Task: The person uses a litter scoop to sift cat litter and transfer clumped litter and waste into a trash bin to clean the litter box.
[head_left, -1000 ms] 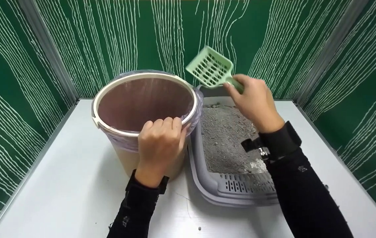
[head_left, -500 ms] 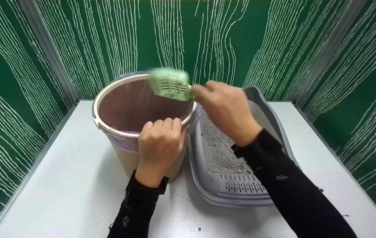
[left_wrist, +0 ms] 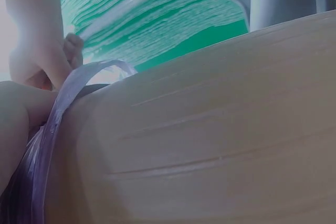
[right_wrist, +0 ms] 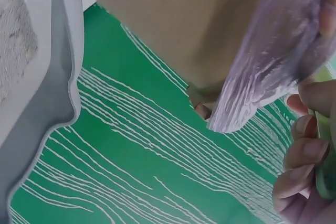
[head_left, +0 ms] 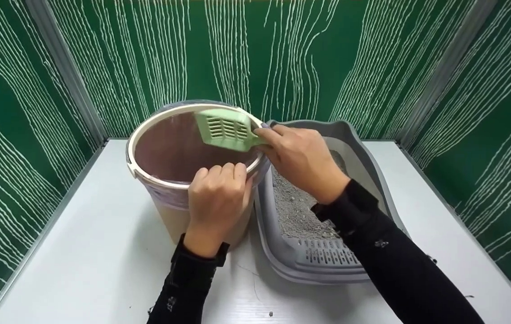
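My right hand [head_left: 302, 155] grips the handle of a green slotted litter scoop [head_left: 228, 130], whose head hangs inside the mouth of the trash bin at its right side. In the right wrist view, curled fingers [right_wrist: 304, 150] wrap the green handle beside the bag. My left hand [head_left: 217, 202] grips the near rim of the beige trash bin [head_left: 170, 216], fingers over the white ring [head_left: 147, 128]. A thin purple bag [right_wrist: 262, 61] lines the bin and folds down outside it. Right of the bin, the grey litter box [head_left: 278, 252] holds grey litter [head_left: 300, 216], partly hidden by my right arm.
The bin and litter box stand side by side on a white table [head_left: 89, 252]. Green walls [head_left: 282, 58] with white wavy lines enclose the back and sides. A small dark crumb [head_left: 271, 313] lies near the table's front.
The scoop has swung from above the litter box leftward and down into the bin's mouth, its head turning over. My left hand has stayed on the rim.
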A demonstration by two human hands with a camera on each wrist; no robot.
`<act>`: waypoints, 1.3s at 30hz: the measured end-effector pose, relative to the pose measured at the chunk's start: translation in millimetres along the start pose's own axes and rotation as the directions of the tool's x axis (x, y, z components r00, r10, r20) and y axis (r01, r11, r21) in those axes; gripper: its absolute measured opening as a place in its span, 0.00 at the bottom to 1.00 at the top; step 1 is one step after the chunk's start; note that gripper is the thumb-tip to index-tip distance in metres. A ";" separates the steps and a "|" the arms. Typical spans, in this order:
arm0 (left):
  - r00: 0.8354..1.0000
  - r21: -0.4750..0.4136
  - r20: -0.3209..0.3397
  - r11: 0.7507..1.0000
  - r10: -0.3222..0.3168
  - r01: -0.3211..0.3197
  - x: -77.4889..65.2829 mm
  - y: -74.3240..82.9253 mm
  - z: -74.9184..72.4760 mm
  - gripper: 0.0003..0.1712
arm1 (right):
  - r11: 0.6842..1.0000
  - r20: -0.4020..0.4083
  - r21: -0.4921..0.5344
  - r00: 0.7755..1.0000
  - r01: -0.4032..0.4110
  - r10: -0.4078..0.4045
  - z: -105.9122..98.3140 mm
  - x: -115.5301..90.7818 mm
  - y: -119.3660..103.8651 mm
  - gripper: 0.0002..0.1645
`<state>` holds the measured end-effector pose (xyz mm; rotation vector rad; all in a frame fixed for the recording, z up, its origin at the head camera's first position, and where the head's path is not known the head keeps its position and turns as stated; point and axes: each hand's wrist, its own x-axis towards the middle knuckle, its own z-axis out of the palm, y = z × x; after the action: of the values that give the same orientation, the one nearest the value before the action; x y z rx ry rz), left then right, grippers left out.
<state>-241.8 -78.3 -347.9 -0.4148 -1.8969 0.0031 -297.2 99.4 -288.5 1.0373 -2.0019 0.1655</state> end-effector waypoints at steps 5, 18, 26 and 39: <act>1.000 -0.004 -0.006 1.000 -0.009 0.009 1.1 -2.1 -0.8 0.16 | 0.989 0.026 0.126 0.997 -0.077 0.074 -4.0 -4.7 4.7 0.17; 0.998 -0.056 0.053 0.998 -0.032 0.034 5.6 -31.0 7.2 0.17 | 0.761 0.239 0.255 0.801 -0.597 0.549 -40.9 -33.7 70.5 0.25; 0.994 -0.090 0.103 0.994 -0.045 0.055 -1.5 -61.4 10.9 0.16 | 0.754 0.366 0.102 0.729 -0.649 0.578 -49.2 -102.0 144.5 0.26; 0.983 -0.083 0.183 0.996 -0.023 0.039 -3.0 -46.2 -12.7 0.37 | 0.834 0.536 -0.106 0.675 -0.542 0.507 -23.6 -165.0 196.8 0.26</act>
<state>-242.4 -125.0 -336.7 -0.4562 -2.0887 -0.0634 -376.1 337.9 -346.7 0.5282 -2.8171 0.2615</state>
